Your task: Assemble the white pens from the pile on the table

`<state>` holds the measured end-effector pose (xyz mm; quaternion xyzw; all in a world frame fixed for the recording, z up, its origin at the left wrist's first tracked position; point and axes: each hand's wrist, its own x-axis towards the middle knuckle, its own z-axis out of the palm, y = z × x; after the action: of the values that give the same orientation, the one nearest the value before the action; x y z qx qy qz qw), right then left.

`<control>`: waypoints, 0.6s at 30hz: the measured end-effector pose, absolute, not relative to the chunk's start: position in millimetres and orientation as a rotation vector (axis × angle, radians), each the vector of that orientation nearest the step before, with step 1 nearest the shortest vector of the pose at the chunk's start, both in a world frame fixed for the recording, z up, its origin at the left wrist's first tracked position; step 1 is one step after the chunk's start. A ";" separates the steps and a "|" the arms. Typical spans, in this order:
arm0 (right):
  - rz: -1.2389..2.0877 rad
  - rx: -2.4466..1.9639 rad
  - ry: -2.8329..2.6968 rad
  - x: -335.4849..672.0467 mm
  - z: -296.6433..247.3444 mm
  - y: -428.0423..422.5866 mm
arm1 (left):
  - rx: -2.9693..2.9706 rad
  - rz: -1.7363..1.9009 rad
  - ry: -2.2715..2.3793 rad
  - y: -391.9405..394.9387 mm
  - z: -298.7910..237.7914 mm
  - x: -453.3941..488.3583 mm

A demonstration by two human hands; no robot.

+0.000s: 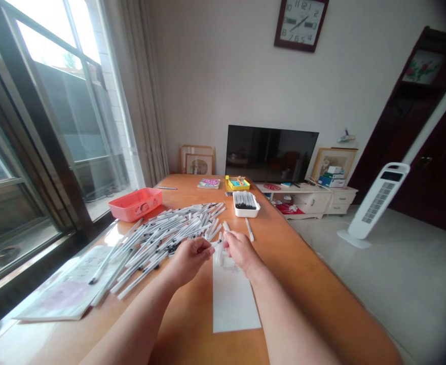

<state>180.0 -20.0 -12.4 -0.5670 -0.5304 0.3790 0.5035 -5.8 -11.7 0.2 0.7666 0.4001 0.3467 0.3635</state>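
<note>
Above the far end of a white sheet of paper (235,299), my two hands are close together. My right hand (242,249) is closed around a white pen (226,226), whose end sticks up past the fingers. The fingertips of my left hand (191,257) are pinched; something small and pale may be between them, too small to make out. Between the hands, clear plastic pieces (218,254) show over the paper, partly hidden. A large heap of white pens with black ends (170,230) spreads beyond my left hand.
A pink box (136,205) stands left behind the heap. Pens fill a white box (246,212) farther back, with a single pen (249,229) lying nearer. A booklet (59,289) lies at left, partly under pens. The wooden table's right edge (322,258) borders the floor.
</note>
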 end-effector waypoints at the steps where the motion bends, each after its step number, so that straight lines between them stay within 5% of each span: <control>1: 0.941 -1.369 -1.280 179.6 -11.2 -21.3 | 1.978 0.895 1.032 -11.7 0.0 -5.9; 18: 0.933 -1.323 -1.079 183.8 -1.2 -26.1 | 1.311 1.274 1.259 1.3 15.4 -38.6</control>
<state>183.8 -26.1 -1.2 -0.5619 -0.4582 0.3963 0.5633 -38.6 1.3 15.4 0.5290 0.5079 0.5140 0.4450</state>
